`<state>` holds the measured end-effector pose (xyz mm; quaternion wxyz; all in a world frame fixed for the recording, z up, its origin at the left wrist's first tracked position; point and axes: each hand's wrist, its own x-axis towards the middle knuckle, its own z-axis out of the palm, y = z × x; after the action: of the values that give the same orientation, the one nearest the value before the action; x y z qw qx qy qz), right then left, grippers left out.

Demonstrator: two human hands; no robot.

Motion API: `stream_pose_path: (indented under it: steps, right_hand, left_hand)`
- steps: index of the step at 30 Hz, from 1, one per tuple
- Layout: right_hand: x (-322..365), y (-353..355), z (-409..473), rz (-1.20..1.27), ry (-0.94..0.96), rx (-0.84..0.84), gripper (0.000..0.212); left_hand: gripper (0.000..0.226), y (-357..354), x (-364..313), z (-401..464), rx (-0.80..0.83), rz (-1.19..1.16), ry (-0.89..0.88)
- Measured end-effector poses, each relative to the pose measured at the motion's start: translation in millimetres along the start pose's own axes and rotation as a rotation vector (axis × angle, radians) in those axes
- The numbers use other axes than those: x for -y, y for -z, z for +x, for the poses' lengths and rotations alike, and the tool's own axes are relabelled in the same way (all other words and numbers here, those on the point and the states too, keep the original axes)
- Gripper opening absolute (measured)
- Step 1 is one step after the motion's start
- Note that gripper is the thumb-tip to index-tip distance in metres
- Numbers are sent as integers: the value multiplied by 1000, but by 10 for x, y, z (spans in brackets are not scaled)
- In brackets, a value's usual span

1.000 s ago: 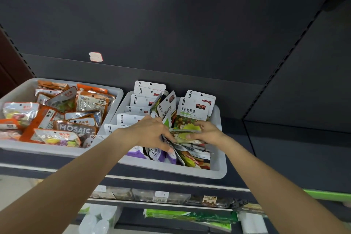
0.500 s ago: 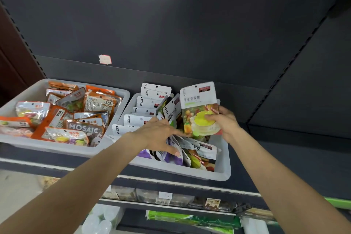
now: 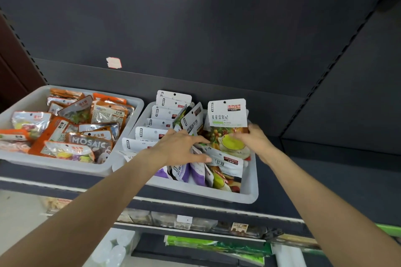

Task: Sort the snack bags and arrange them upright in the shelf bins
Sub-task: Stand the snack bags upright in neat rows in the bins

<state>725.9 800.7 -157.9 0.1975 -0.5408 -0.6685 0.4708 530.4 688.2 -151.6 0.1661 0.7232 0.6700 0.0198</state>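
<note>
Right hand (image 3: 252,140) pinches fruit-print snack bag (image 3: 226,124) upright, frame centre-right, above right bin (image 3: 249,196), likely to slot behind row. Left hand (image 3: 180,147), fingers spread flat, presses leaning bags (image 3: 195,171) aside, opening gap.

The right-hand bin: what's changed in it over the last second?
The right hand took hold of a fruit-print bag lying among the others, lifted it and now holds it upright at the bin's right side. The left hand stayed pressed on the purple bags. The left bin is unchanged.
</note>
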Motion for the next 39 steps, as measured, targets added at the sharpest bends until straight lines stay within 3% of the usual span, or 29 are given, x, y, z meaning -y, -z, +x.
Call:
stream_pose_path:
  steps: [6, 11, 15, 19, 21, 25, 28, 32, 34, 36, 39]
  right_hand:
    - [95, 67, 10, -135, 122, -68, 31]
    - [43, 10, 70, 97, 140, -106, 29]
    - [-163, -81, 150, 18, 71, -28, 35]
    - [-184, -96, 263, -34, 135, -90, 23]
    - [-191, -109, 318, -204, 192, -127, 21]
    - [-214, -132, 345, -519, 216, -164, 30]
    - [-122, -95, 271, -663, 211, -57, 42]
    - [-23, -10, -173, -611, 447, -146, 63]
    - [-70, 41, -372, -462, 447, -56, 50]
    - [-104, 63, -507, -330, 331, 165, 36]
    - [-143, 33, -520, -389, 261, 245, 31]
  left_hand:
    - [62, 6, 13, 7, 33, 19, -5]
    - [61, 8, 6, -4, 38, 1, 18]
    - [57, 13, -2, -14, 44, -15, 21]
    - [56, 19, -1, -15, 53, -8, 28]
    - [55, 21, -10, -20, 48, -16, 26]
    - [51, 10, -29, -59, 10, -28, -6]
    - [45, 3, -34, -108, 0, -34, -59]
    - [40, -34, 21, -169, 26, -15, -110]
    - [38, -35, 36, -179, 26, -24, -130]
    - [38, -22, 33, -176, 11, -25, -141]
    - [38, -17, 22, -173, 9, 1, -145]
